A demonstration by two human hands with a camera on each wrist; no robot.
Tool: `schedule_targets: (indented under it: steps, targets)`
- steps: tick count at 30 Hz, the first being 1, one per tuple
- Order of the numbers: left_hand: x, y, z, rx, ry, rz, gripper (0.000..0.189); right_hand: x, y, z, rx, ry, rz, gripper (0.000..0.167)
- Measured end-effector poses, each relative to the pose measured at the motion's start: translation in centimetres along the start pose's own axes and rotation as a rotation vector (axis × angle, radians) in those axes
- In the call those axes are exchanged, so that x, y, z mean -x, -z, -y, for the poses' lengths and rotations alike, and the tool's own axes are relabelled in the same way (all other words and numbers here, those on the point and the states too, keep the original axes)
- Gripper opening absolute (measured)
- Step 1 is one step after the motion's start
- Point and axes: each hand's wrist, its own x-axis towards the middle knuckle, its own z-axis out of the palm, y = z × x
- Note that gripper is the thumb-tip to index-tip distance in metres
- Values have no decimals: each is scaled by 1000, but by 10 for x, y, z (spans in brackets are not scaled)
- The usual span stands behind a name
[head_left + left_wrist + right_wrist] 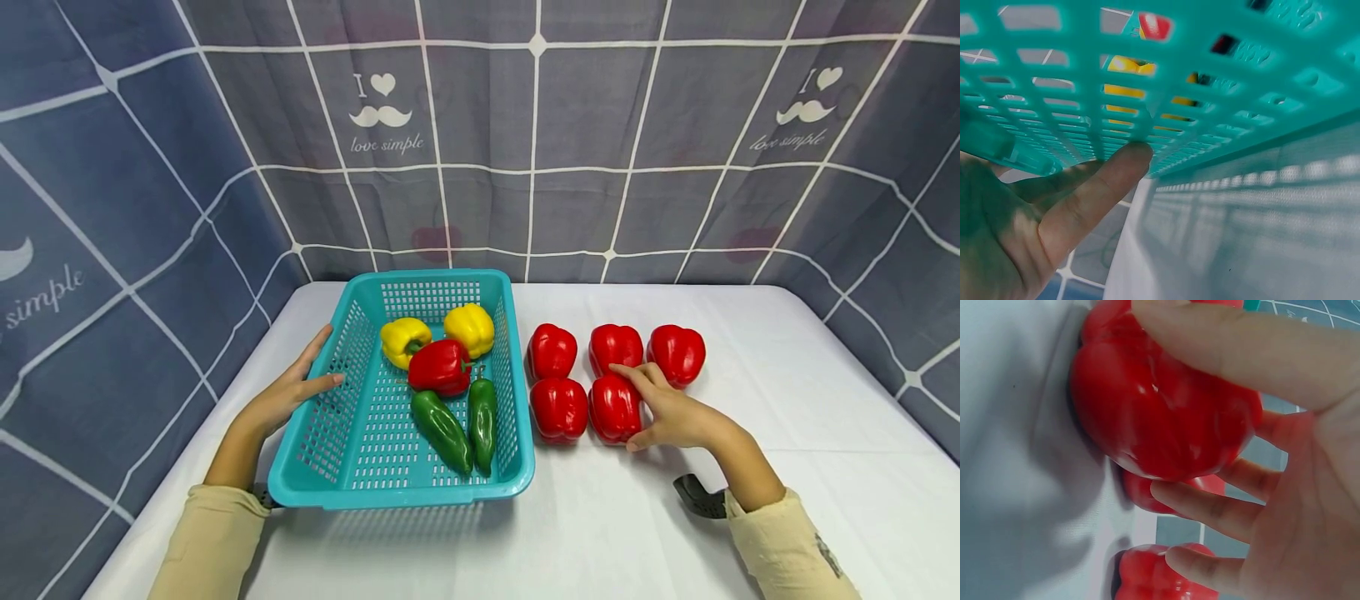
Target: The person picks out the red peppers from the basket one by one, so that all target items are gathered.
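My left hand (276,404) holds the left rim of a turquoise plastic basket (401,498), its thumb over the edge. In the left wrist view, its fingers (1094,197) lie against the outside of the slotted wall. My right hand (675,414) grips a glossy red bell pepper (615,410), thumb on the near side and fingers around the far side. In the right wrist view, this pepper (1160,406) sits between the thumb and fingers. The basket contains two yellow bell peppers (469,331), a red bell pepper (438,367) and two green chili peppers (441,432).
Several more red bell peppers (552,352) stand in two rows right of the basket, close around the gripped one. White cloth (600,533) covers the table. Grey-blue checked fabric (585,208) rises behind and along both sides.
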Motion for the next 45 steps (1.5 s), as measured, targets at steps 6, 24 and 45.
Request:
schedule_targets:
  steps: [6, 24, 45]
  targets:
    - [1, 0, 0, 7, -4, 5, 86, 1, 0, 3, 20, -7, -2, 102]
    - [0, 2, -1, 42, 0, 4, 85, 0, 4, 8, -5, -29, -30, 100]
    - [1, 0, 0, 61, -18, 1, 86, -27, 16, 47, 49, 22, -49, 95]
